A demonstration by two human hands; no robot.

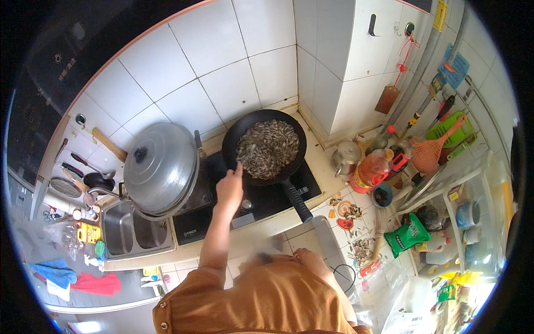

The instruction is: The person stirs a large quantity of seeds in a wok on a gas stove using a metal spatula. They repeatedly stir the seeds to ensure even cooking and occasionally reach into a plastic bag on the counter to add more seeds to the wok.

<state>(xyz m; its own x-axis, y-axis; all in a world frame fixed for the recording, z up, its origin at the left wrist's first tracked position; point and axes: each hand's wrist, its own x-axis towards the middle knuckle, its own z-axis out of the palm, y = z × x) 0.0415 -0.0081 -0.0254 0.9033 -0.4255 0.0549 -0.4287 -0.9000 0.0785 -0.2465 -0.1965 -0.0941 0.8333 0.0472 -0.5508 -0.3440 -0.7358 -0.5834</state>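
A black wok (pixel 230 144) full of striped sunflower seeds (pixel 271 146) stands on the black glass cooktop (pixel 258 200). Its ribbed handle (pixel 298 201) points towards me on the right. My left hand (pixel 230 188) reaches to the wok's near left rim, a fingertip at the edge of the seeds. Whether the fingers pinch a seed is too small to tell. My right hand (pixel 308 256) is raised close to my chest with its fingers curled; what it may hold is hidden. On the tiled counter at right lie loose seeds (pixel 353 211) and a heap of shells (pixel 362 250).
A large pan with a domed metal lid (pixel 162 167) covers the cooktop's left side, beside a double sink (pixel 139 229). At right stand a metal pot (pixel 347 155), an oil bottle (pixel 371 169), a green packet (pixel 406 235) and a cluttered plastic rack (pixel 452 221).
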